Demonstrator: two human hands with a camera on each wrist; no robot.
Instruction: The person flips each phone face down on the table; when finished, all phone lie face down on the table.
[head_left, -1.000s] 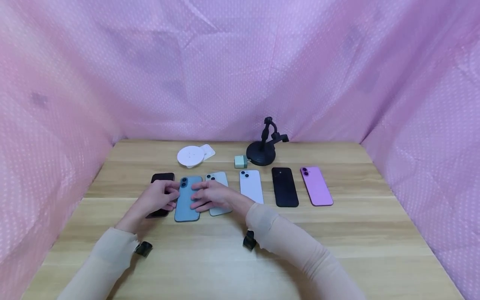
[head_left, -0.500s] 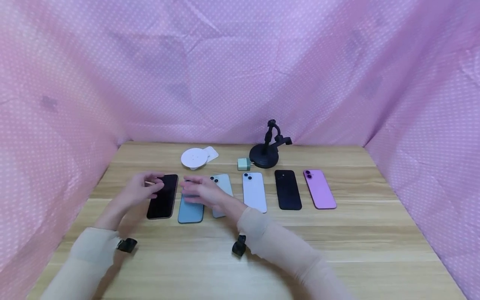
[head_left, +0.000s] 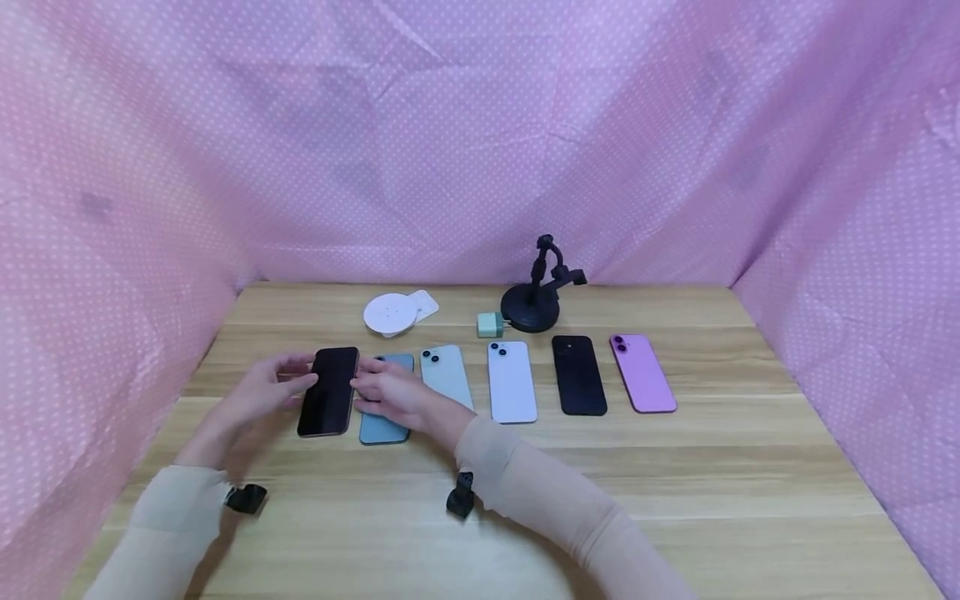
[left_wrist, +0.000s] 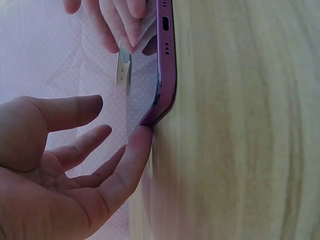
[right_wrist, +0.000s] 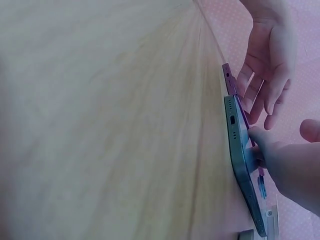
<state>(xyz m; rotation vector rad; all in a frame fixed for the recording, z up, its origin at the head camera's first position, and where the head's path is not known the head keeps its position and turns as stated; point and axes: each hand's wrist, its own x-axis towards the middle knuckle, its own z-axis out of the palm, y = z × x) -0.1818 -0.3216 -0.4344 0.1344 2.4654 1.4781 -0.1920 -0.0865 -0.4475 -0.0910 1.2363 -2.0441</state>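
Note:
A dark phone (head_left: 328,396), glossy screen up and purple-red along its edge (left_wrist: 168,70), lies leftmost in a row on the table. My left hand (head_left: 261,388) is at its left side, with a fingertip against the phone's edge in the left wrist view and the thumb raised. From the right, my right hand (head_left: 401,397) reaches over a blue phone (head_left: 384,430), its fingertips at the dark phone's right edge. Part of the blue phone is hidden under that hand; its teal edge (right_wrist: 235,137) shows in the right wrist view. Neither hand is curled round a phone.
Further right lie a pale green phone (head_left: 446,375), a white phone (head_left: 513,383), a black phone (head_left: 580,377) and a pink-purple phone (head_left: 642,374). Behind them are a white round disc (head_left: 390,314), a green charger plug (head_left: 490,324) and a black stand (head_left: 530,308). Pink dotted cloth surrounds the table.
Both hands have left the blue phone's sides and shifted left to the dark phone's sides. The left hand first drew away leftward, then came back to that phone's left edge.

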